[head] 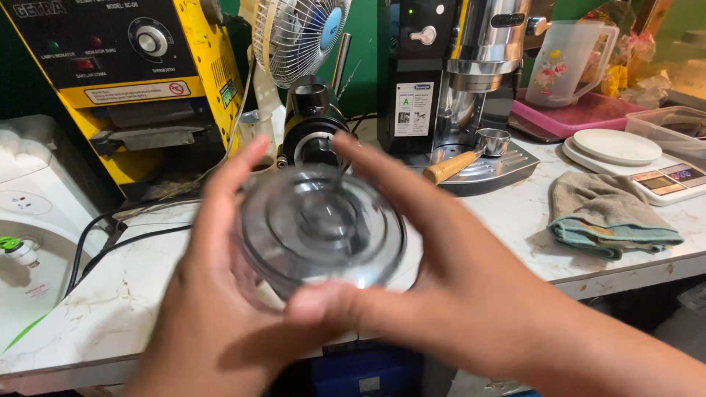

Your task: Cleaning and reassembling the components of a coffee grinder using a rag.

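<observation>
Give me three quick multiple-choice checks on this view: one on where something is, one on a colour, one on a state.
1. Where does the folded cloth lie?
A. on the counter right of the coffee machine
B. on the water dispenser
C. under the fan

2. What colour is the sealing machine's body?
A. red
B. yellow
C. white

3. How is the clear lid held?
A. lying on the counter
B. in one hand only
C. between both hands

Answers:
1 A, the cloth lies right of the coffee machine.
2 B, the sealing machine is yellow.
3 C, the left hand and right hand grip the lid.
</observation>
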